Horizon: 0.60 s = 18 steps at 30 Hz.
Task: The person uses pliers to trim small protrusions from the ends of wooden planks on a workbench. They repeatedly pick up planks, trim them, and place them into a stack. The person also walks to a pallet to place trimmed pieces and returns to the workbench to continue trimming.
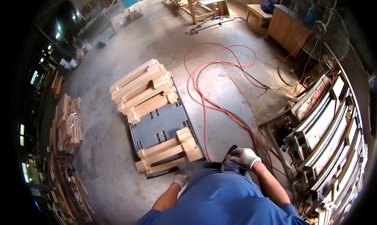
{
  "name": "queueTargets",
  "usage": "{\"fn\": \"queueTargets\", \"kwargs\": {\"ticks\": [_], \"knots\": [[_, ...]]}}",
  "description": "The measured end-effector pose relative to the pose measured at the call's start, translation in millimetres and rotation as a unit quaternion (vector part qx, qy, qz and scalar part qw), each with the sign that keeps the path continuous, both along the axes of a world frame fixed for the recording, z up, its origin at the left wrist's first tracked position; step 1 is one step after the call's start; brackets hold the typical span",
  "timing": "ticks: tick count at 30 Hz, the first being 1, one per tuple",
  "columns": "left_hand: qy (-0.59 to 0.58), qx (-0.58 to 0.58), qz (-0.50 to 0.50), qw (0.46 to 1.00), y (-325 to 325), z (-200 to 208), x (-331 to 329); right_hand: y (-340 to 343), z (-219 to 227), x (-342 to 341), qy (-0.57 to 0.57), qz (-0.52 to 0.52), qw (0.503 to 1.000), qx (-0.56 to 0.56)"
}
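My right hand (246, 158), in a white work glove, hangs beside my right thigh. Its fingers look loosely extended, and nothing shows in them. A dark shoe (231, 149) is just past its fingertips. My left hand (180, 180), also gloved, is low by my left hip; its fingers are partly hidden and blurred. The nearest thing to it is a grey plastic pallet (159, 129) on the floor ahead. On the pallet's near end rests a small group of pale wooden frame pieces (167, 152). A taller stack of similar notched pieces (143, 87) fills its far end.
Red air hoses (204, 95) loop across the floor right of the pallet. A rack of long curved panels (326, 134) stands close on my right. A large fan (322, 32) and wooden cabinet (288, 27) are at far right. Wood piles (67, 123) line the left.
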<state>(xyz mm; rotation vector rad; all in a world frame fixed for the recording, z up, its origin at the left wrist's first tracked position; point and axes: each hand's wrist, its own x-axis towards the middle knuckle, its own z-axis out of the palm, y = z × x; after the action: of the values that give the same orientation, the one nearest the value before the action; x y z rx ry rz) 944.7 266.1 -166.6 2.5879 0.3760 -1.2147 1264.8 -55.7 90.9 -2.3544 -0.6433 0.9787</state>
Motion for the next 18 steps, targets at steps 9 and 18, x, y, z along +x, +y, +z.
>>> {"fn": "queueTargets", "kwargs": {"ticks": [9,18], "knots": [[0.009,-0.083,0.203,0.976,-52.6,-12.4,81.8,-15.1,6.5,121.2,0.054,-0.028,0.998,0.017],[-0.001,-0.065,0.21,0.975,-13.0,-9.0,268.5,-21.8,-18.9,219.0,0.104,-0.094,0.99,0.004]]}}
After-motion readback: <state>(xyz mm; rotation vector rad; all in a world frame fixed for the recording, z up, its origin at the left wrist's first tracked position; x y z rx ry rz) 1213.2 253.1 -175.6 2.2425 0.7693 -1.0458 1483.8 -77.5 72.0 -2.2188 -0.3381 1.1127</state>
